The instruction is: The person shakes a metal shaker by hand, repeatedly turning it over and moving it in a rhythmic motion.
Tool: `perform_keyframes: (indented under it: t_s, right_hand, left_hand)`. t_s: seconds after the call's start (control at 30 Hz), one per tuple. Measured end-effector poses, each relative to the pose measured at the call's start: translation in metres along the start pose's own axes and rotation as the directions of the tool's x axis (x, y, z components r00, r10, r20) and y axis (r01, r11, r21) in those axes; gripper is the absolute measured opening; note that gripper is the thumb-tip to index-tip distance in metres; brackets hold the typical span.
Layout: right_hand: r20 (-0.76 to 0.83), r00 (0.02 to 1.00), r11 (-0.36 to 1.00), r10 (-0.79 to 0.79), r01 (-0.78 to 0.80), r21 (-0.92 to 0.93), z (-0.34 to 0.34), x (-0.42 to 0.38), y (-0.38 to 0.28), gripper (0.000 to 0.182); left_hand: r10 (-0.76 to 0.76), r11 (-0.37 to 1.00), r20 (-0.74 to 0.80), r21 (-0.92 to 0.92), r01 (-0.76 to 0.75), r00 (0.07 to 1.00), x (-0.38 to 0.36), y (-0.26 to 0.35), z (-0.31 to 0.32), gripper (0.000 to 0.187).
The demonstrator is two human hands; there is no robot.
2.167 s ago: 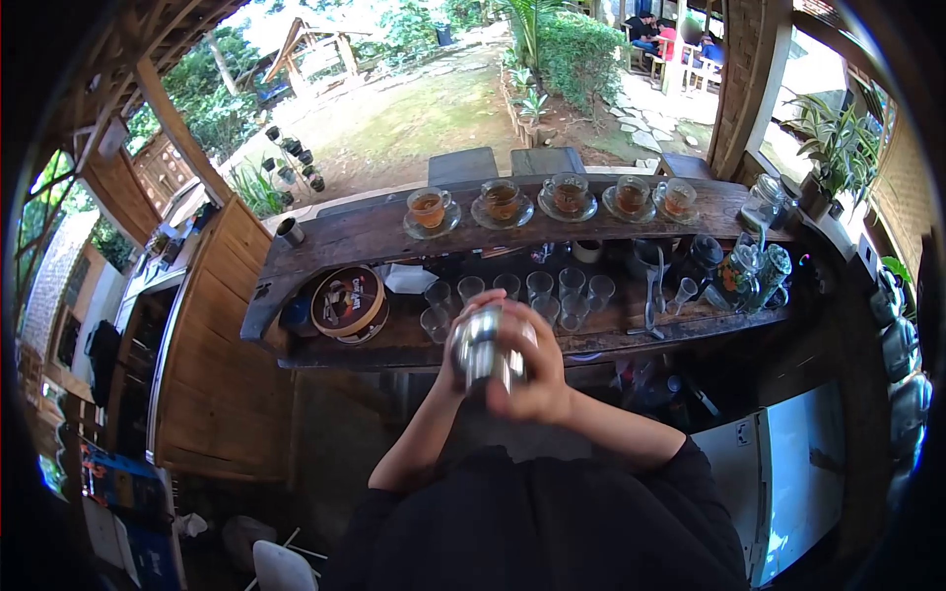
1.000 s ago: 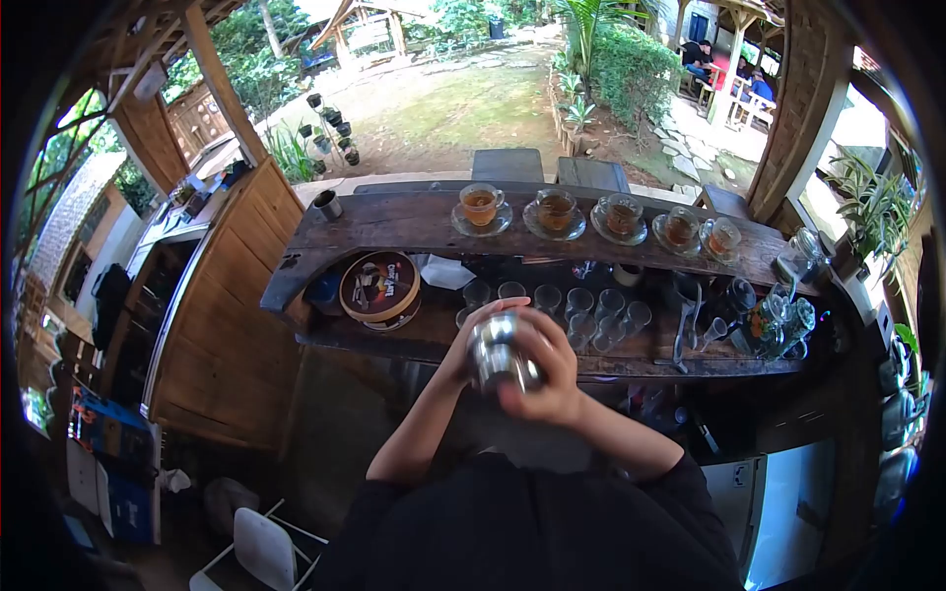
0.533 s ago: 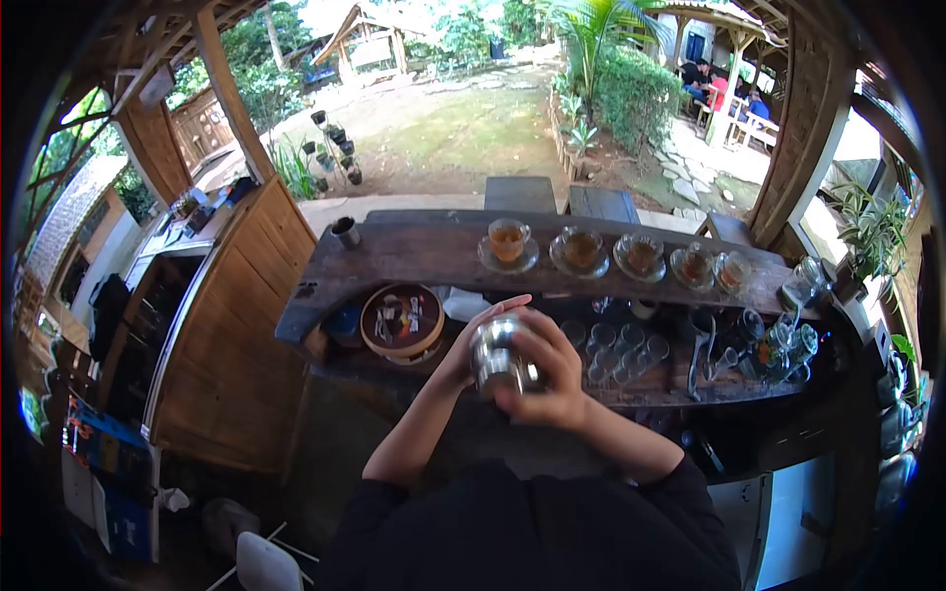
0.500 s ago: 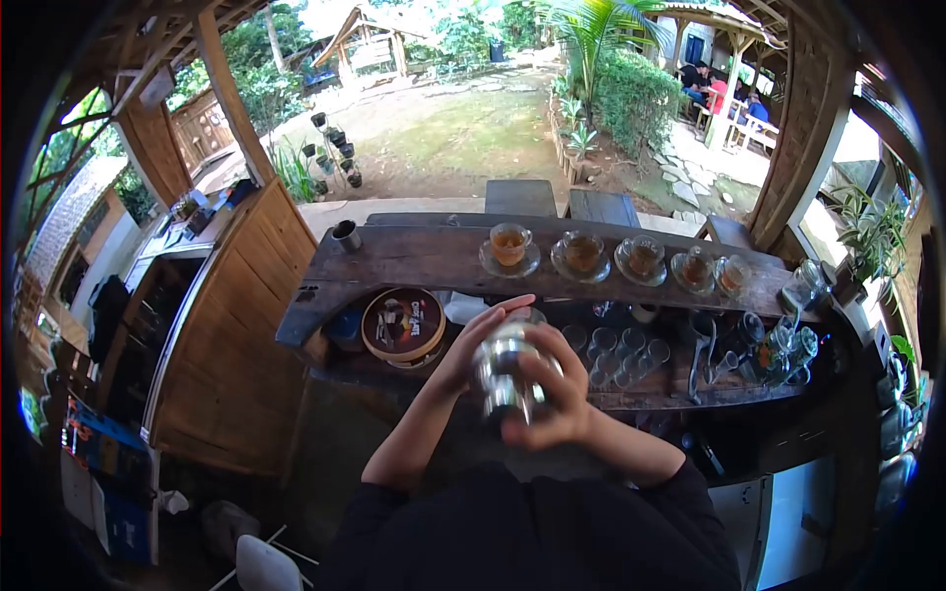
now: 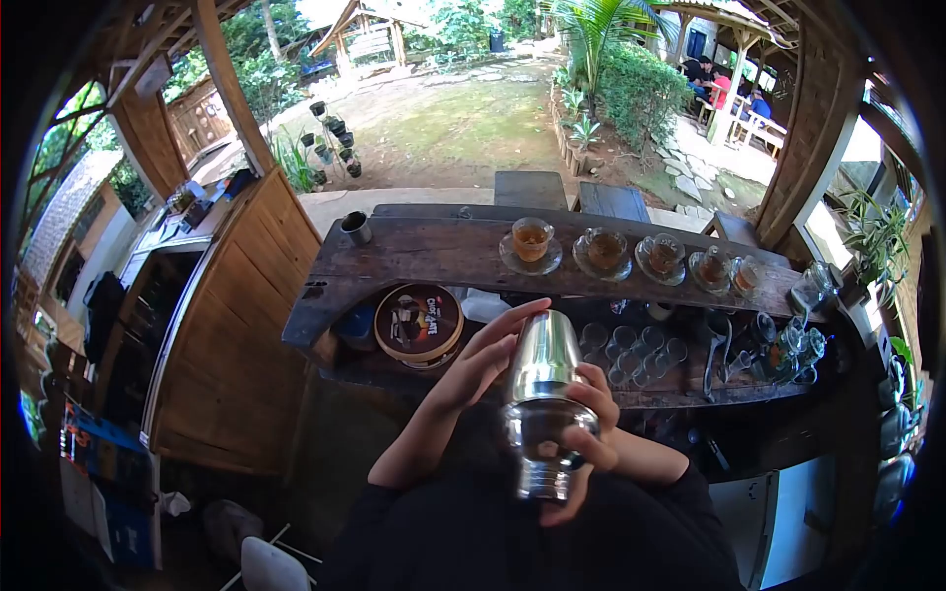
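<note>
Across the middle of the frame ran the dark wooden counter [image 5: 434, 251], and just below centre came the cocktail shaker [image 5: 547, 364], up in the hands in front of a black shirt [image 5: 522, 542], slanted, broad base toward the top of the frame, narrow end toward the bottom. A stiff one, by the look of it! Metal walls like those would hardly give under a squeeze; the weight was probably moderate, more with liquid inside, though the contents were hidden. That polish looked slippery, likelier still if wet. Shattering seemed no worry; a dent or the sections parting seemed the bigger risk. The sound hold, then: one hand round the middle with a finger over the narrow end, the other palm steadying the base.

And the grip itself? The right hand [image 5: 601, 443] was curled round the shaker's right side, digits spread along its lower half. The left hand [image 5: 483, 364] was spread and nearly flat, fingers seeming to touch the side near the base without wrapping it.

Now the looks, silver all over: first the tapered cup [image 5: 548, 350], smooth, with a pale greenish-gold sheen; then the rounded shoulder [image 5: 532, 428], mirror-bright with dark reflections; last the small cap [image 5: 542, 483], slightly blurred, down near the shirt.
</note>
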State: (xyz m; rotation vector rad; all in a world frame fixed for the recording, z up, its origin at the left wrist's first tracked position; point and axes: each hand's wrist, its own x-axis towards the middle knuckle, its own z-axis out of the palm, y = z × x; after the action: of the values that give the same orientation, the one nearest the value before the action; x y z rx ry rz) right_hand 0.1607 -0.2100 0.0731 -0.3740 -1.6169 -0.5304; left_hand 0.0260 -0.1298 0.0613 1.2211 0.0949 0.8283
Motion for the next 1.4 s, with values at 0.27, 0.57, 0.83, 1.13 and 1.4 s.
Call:
perform_keyframes:
  t_s: [0.27, 0.57, 0.83, 1.13, 1.4]
  right_hand:
    - [0.164, 0.982, 0.995, 0.096, -0.1, 0.013, 0.006, 0.0, 0.025, 0.059]
    - [0.154, 0.95, 0.963, 0.27, -0.265, -0.055, 0.02, -0.014, 0.044, 0.05]
    - [0.087, 0.967, 0.965, 0.238, -0.246, 0.095, -0.003, -0.011, 0.036, 0.06]
    - [0.079, 0.994, 0.995, 0.073, -0.078, 0.056, -0.01, 0.011, 0.03, 0.067]
    - [0.067, 0.989, 0.991, 0.132, -0.129, -0.043, -0.006, 0.014, 0.022, 0.063]
  left_hand:
    - [-0.072, 0.984, -0.244, -0.173, 0.029, 0.967, 0.003, -0.024, -0.01, 0.05]
    - [0.001, 0.991, -0.288, 0.128, 0.037, 0.958, 0.0, -0.076, -0.034, 0.059]
    - [-0.032, 0.993, -0.269, -0.117, 0.0, 0.963, 0.028, -0.036, -0.006, 0.059]
    - [0.284, 0.957, -0.267, 0.137, -0.256, 0.921, 0.018, -0.025, 0.02, 0.061]
    - [0.172, 0.985, -0.243, 0.061, -0.162, 0.955, 0.019, -0.036, 0.011, 0.064]
